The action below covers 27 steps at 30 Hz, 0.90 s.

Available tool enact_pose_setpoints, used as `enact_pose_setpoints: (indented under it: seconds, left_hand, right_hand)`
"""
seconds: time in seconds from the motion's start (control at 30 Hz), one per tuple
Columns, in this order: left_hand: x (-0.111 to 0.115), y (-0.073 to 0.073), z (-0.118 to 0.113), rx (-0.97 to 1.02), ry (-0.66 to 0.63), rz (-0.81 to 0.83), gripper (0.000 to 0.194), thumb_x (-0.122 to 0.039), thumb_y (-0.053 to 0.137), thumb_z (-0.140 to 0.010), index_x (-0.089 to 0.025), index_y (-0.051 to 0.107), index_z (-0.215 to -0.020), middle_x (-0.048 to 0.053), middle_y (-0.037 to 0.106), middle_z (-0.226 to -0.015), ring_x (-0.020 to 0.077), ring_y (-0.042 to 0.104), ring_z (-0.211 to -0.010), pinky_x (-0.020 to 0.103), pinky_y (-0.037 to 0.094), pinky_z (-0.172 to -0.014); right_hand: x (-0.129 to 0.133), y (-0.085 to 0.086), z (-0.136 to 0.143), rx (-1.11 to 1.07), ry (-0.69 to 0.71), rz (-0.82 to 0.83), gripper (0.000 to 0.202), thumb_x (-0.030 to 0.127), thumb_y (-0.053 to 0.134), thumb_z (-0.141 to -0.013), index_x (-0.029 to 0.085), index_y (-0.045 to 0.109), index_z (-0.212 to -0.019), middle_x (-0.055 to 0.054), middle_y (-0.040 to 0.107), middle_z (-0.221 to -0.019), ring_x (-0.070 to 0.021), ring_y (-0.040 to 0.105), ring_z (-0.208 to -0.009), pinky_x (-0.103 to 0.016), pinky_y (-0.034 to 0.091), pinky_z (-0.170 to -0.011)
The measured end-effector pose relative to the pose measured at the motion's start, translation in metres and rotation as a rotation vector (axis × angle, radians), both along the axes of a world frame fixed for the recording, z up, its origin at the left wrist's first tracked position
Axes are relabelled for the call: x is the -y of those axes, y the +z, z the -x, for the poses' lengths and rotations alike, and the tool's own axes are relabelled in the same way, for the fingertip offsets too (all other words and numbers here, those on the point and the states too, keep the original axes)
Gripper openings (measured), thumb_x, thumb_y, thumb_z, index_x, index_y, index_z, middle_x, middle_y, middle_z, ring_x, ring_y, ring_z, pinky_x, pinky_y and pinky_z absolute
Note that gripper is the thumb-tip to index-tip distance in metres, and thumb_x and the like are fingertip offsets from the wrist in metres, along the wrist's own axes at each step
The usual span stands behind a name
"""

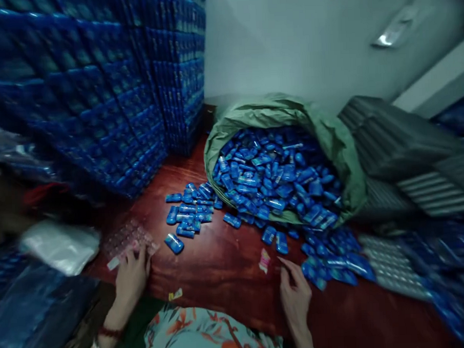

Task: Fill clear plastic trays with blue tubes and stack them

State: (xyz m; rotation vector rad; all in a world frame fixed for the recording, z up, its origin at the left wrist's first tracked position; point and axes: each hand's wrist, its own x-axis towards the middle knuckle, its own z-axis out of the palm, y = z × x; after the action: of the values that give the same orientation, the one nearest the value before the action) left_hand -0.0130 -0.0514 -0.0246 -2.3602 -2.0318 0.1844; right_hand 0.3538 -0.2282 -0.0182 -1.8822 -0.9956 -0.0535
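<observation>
My left hand [132, 273] lies with its fingers spread over the near edge of a clear, pinkish tray with rows of small hollows [123, 238]. Bits of pink show at its fingertips, too blurred to name. My right hand [295, 292] hovers or rests over the red-brown table [229, 276], fingers apart, with nothing visible in it. Just left of its fingertips lies a small pink-and-white wrapper-like scrap [264, 261]. Several small blue glossy packets [191, 211] lie between the hands, one packet [174, 243] nearest my left hand.
A green sack [283, 110] lies on its side, spilling blue packets [270, 177]. Tall stacks of blue packs [98, 98] stand at left. A silvery tray with hollows [393, 264] and grey stacked trays [403, 135] are at right. A whitish plastic bag [62, 248] is at left.
</observation>
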Motion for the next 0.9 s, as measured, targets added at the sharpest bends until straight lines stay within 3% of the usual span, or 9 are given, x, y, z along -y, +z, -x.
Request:
enact_pose_setpoints:
  seconds: [0.1,0.23,0.4,0.53,0.6,0.73,0.9]
  left_hand:
    - [0.036,0.005,-0.015,0.031,-0.026,0.231,0.047,-0.034,0.037,-0.091,-0.013,0.043,-0.133,0.020,0.051,-0.121,0.0308,0.057,-0.101,0.041,0.047,-0.083]
    - [0.067,0.023,-0.060,0.178,-0.101,0.476,0.048,-0.037,0.039,-0.090,-0.018,0.039,-0.135,0.016,0.046,-0.130,0.0259,0.060,-0.105,0.035,0.048,-0.086]
    - [0.075,0.038,-0.126,0.214,-0.453,0.647,0.054,-0.032,0.053,-0.080,-0.019,0.044,-0.132,0.015,0.046,-0.133,0.0288,0.054,-0.114,0.037,0.046,-0.092]
    - [0.075,0.030,-0.157,0.206,-0.800,0.608,0.060,-0.027,0.057,-0.078,-0.020,0.040,-0.136,0.016,0.046,-0.132,0.0321,0.046,-0.120,0.043,0.040,-0.100]
    - [0.072,0.026,-0.164,0.223,-0.911,0.577,0.057,-0.028,0.057,-0.080,-0.020,0.041,-0.135,0.015,0.047,-0.130,0.0320,0.045,-0.119,0.044,0.040,-0.100]
    - [0.063,0.023,-0.171,0.263,-0.874,0.542,0.064,-0.035,0.066,-0.076,-0.020,0.041,-0.133,0.014,0.046,-0.129,0.0304,0.047,-0.115,0.041,0.043,-0.096]
    - [0.075,0.020,-0.178,0.350,-0.635,0.516,0.073,-0.043,0.066,-0.077,-0.016,0.034,-0.137,0.017,0.046,-0.127,0.0319,0.047,-0.117,0.041,0.044,-0.094]
  right_hand:
    - [0.003,-0.005,0.024,-0.061,0.093,0.040,0.024,0.026,0.047,-0.086,0.019,0.068,-0.095,-0.008,0.068,-0.091,-0.0182,0.064,-0.084,-0.031,0.050,-0.078]
    - [-0.012,-0.012,0.038,-0.097,0.221,0.068,0.027,0.019,0.044,-0.086,0.020,0.068,-0.098,-0.007,0.068,-0.095,-0.0176,0.064,-0.090,-0.031,0.050,-0.081]
    - [-0.052,-0.009,0.026,-0.033,0.344,0.089,0.029,0.016,0.041,-0.087,0.021,0.067,-0.101,-0.006,0.067,-0.094,-0.0173,0.062,-0.090,-0.032,0.049,-0.085]
    - [-0.098,-0.001,0.006,0.154,0.360,0.241,0.033,0.014,0.038,-0.087,0.018,0.065,-0.106,-0.009,0.063,-0.101,-0.0198,0.057,-0.098,-0.034,0.046,-0.089]
    - [-0.119,0.001,-0.002,0.249,0.386,0.366,0.032,0.016,0.040,-0.089,0.018,0.063,-0.111,-0.010,0.061,-0.106,-0.0211,0.054,-0.100,-0.034,0.045,-0.090]
    - [-0.146,0.000,-0.005,0.319,0.451,0.508,0.032,0.023,0.049,-0.089,0.020,0.058,-0.119,-0.010,0.057,-0.111,-0.0232,0.053,-0.098,-0.035,0.045,-0.083]
    - [-0.146,-0.004,0.003,0.376,0.447,0.643,0.035,0.026,0.048,-0.090,0.019,0.053,-0.125,-0.013,0.051,-0.116,-0.0258,0.050,-0.103,-0.036,0.042,-0.082]
